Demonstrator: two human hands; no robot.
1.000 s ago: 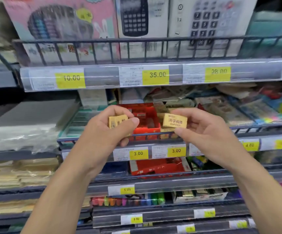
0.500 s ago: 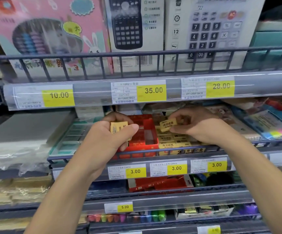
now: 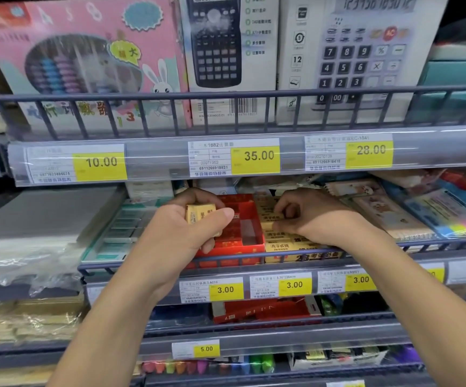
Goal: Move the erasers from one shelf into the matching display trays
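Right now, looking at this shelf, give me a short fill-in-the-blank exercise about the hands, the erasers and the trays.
1. The left hand holds a yellow ____ over the red tray.
2. The right hand reaches into the ____ tray, right of the red one.
3. The price tag under the black calculator box reads ____.

Missing words: eraser; yellow; 35.00
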